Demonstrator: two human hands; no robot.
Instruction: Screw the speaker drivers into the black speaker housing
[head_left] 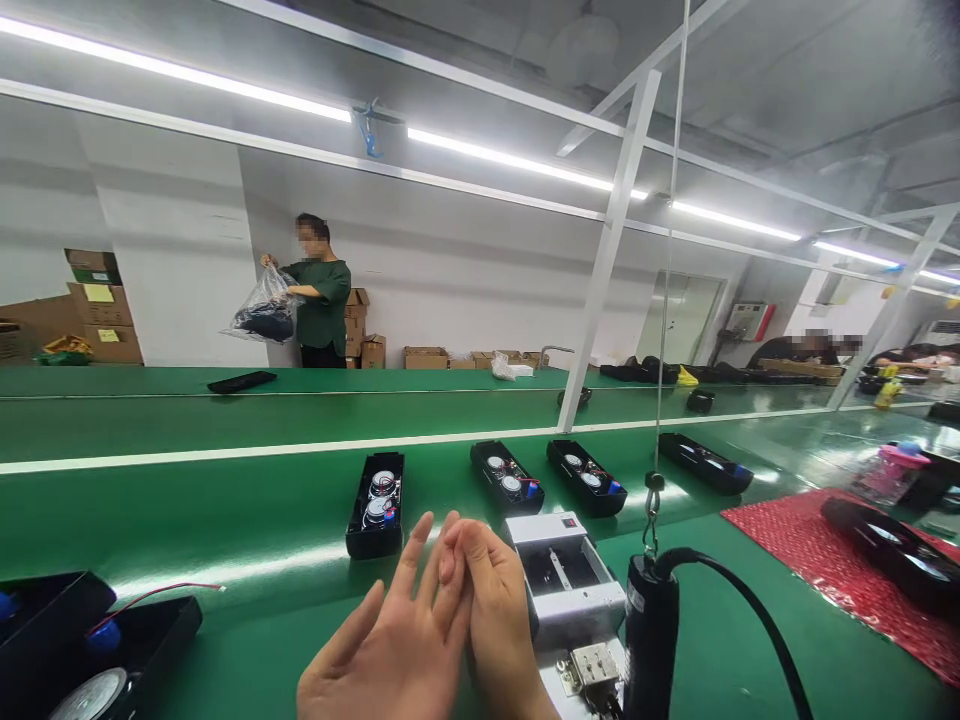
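Note:
My left hand (394, 640) is held palm up over the green bench, its thumb and fingers apart. Pressed against its far fingers is my right hand (501, 610), closed around the fingertips. Whether anything small lies between them is hidden. Right beside my right hand stands a silver box with an open top, a screw feeder by its look (574, 600). A black electric screwdriver (651, 635) hangs upright from a cord just past it. Beyond my hands, an open black speaker housing (376, 505) with two round drivers lies on the green belt.
More black housings (508, 475) lie along the belt, and two open ones (142, 650) sit at the near left. Red bubble wrap (832, 560) under a dark housing covers the right side. Across the line a person (322, 300) holds a plastic bag (266, 310). A white post (611, 250) rises ahead.

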